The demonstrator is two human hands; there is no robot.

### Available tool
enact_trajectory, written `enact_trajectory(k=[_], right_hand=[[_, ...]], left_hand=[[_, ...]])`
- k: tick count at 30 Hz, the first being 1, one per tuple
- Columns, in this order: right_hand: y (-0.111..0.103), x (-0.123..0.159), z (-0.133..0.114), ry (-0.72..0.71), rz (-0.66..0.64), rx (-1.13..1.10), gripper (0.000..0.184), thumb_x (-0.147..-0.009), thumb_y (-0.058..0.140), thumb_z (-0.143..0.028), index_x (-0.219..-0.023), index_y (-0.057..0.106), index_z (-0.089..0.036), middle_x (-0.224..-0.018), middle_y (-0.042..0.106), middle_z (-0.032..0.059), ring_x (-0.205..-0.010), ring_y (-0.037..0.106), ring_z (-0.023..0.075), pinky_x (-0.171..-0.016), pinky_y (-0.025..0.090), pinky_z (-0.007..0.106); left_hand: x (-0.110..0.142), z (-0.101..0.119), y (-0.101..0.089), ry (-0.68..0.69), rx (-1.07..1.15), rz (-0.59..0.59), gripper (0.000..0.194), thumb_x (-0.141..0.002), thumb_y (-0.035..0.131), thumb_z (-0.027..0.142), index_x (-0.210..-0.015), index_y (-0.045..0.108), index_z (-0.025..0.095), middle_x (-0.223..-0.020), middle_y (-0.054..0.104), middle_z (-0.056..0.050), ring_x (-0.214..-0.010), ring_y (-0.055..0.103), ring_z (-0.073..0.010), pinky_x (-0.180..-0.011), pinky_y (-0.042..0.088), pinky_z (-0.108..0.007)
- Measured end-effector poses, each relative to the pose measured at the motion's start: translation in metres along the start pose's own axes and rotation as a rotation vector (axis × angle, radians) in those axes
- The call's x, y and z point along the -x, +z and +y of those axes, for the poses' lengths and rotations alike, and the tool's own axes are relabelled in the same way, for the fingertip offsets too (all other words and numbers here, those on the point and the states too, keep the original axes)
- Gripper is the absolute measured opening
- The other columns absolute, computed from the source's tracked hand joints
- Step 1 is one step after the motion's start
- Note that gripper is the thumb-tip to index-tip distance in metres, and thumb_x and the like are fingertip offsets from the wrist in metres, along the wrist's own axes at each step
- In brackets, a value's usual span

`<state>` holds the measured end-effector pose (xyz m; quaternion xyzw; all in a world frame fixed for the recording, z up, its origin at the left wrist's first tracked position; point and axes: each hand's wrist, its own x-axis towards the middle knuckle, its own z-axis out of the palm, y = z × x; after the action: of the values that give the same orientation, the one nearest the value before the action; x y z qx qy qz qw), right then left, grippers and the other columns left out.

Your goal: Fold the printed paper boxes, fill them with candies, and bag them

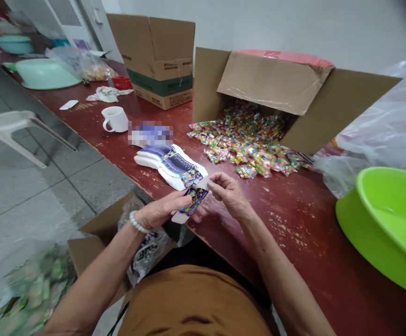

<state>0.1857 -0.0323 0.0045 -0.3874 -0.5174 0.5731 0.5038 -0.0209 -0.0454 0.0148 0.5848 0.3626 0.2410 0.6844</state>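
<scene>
A small printed candy box (196, 195), purple with bright colours and white end flaps, is held over the table's near edge. My left hand (169, 209), with a beaded bracelet on its wrist, grips the box from the left with the thumb on its printed face. My right hand (228, 190) pinches a white flap at the upper end. Just beyond lies a fanned stack of flat, unfolded printed cartons (175, 163). Small clear packets of colourful candy (248, 149) spill across the table from a cardboard box (269, 84) tipped on its side.
On the red table (293, 224), a green basin (381, 224) stands at right and a white mug (115, 119) at left. Behind are another carton (161, 65) and a pale basin (45, 73). A white stool (17, 122) and an open box (91, 254) are below.
</scene>
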Motion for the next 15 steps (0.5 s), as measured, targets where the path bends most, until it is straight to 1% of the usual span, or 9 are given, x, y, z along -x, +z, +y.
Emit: enact_trajectory(k=[1,2,3,5,6,8,10,13,15], right_hand=[[0.002,0.005,-0.004,-0.007,-0.046,-0.015,0.031,-0.076,0.073,-0.046,-0.083,0.061,-0.019,-0.065,0.055,-0.0049,-0.051,0.039,0.0072,-0.049,0.031,0.021],[0.004,0.008,-0.007,-0.01,-0.089,-0.02,0.03,-0.076,0.073,-0.046,-0.085,0.062,-0.019,-0.07,0.059,-0.0035,-0.054,0.043,0.0078,-0.051,0.033,0.022],[0.006,0.011,-0.009,-0.013,-0.124,-0.022,0.03,-0.077,0.073,-0.047,-0.086,0.063,-0.019,-0.074,0.062,-0.0021,-0.057,0.046,0.0085,-0.053,0.036,0.022],[0.008,0.016,-0.011,-0.022,-0.166,-0.033,0.029,-0.078,0.072,-0.046,-0.089,0.065,-0.02,-0.08,0.065,-0.0007,-0.064,0.053,0.0101,-0.059,0.042,0.023],[0.008,0.017,-0.012,-0.032,-0.17,-0.047,0.028,-0.078,0.073,-0.045,-0.09,0.065,-0.02,-0.082,0.065,-0.0006,-0.067,0.055,0.0107,-0.063,0.044,0.024],[0.008,0.02,-0.013,-0.045,-0.162,-0.07,0.026,-0.079,0.073,-0.043,-0.092,0.066,-0.021,-0.085,0.066,-0.0002,-0.073,0.059,0.0118,-0.069,0.047,0.025],[0.008,0.023,-0.015,-0.038,-0.147,-0.083,0.028,-0.079,0.073,-0.044,-0.095,0.066,-0.022,-0.088,0.067,0.0006,-0.076,0.061,0.0131,-0.071,0.049,0.026],[0.008,0.03,-0.018,-0.014,-0.139,-0.097,0.037,-0.076,0.075,-0.044,-0.104,0.065,-0.023,-0.094,0.069,0.002,-0.081,0.064,0.0145,-0.073,0.051,0.027],[0.009,0.036,-0.015,0.023,-0.189,-0.108,0.04,-0.077,0.076,-0.043,-0.108,0.064,-0.023,-0.093,0.07,0.0023,-0.077,0.065,0.0141,-0.071,0.052,0.027]], left_hand=[[0.003,0.0,0.005,-0.05,0.148,-0.146,0.064,-0.075,0.065,0.066,-0.114,0.067,0.015,-0.102,0.072,-0.016,-0.088,0.07,-0.0302,-0.082,0.052,-0.041],[0.005,-0.002,0.01,-0.076,0.257,-0.238,0.064,-0.072,0.07,0.065,-0.109,0.068,0.014,-0.098,0.073,-0.017,-0.083,0.071,-0.0297,-0.079,0.052,-0.04],[0.007,-0.004,0.015,-0.08,0.328,-0.279,0.061,-0.068,0.074,0.064,-0.102,0.069,0.013,-0.093,0.073,-0.016,-0.079,0.071,-0.0285,-0.076,0.053,-0.038],[0.009,-0.008,0.023,-0.055,0.381,-0.282,0.056,-0.064,0.08,0.059,-0.093,0.069,0.013,-0.084,0.072,-0.013,-0.074,0.071,-0.0261,-0.074,0.052,-0.035],[0.01,-0.009,0.026,-0.04,0.384,-0.281,0.055,-0.063,0.081,0.057,-0.093,0.069,0.013,-0.082,0.072,-0.012,-0.074,0.071,-0.026,-0.075,0.052,-0.035],[0.011,-0.008,0.03,-0.012,0.378,-0.273,0.055,-0.063,0.083,0.054,-0.097,0.069,0.013,-0.082,0.072,-0.011,-0.077,0.071,-0.0269,-0.078,0.052,-0.037],[0.013,-0.006,0.033,0.004,0.376,-0.267,0.055,-0.064,0.083,0.052,-0.099,0.068,0.013,-0.085,0.072,-0.012,-0.079,0.072,-0.0275,-0.081,0.052,-0.039],[0.014,-0.004,0.037,0.01,0.399,-0.191,0.043,-0.067,0.083,0.046,-0.092,0.069,0.014,-0.077,0.072,-0.008,-0.073,0.072,-0.0248,-0.082,0.053,-0.039],[0.013,-0.005,0.038,0.01,0.392,-0.114,0.036,-0.069,0.082,0.043,-0.086,0.069,0.013,-0.071,0.072,-0.007,-0.066,0.072,-0.0229,-0.076,0.055,-0.037]])
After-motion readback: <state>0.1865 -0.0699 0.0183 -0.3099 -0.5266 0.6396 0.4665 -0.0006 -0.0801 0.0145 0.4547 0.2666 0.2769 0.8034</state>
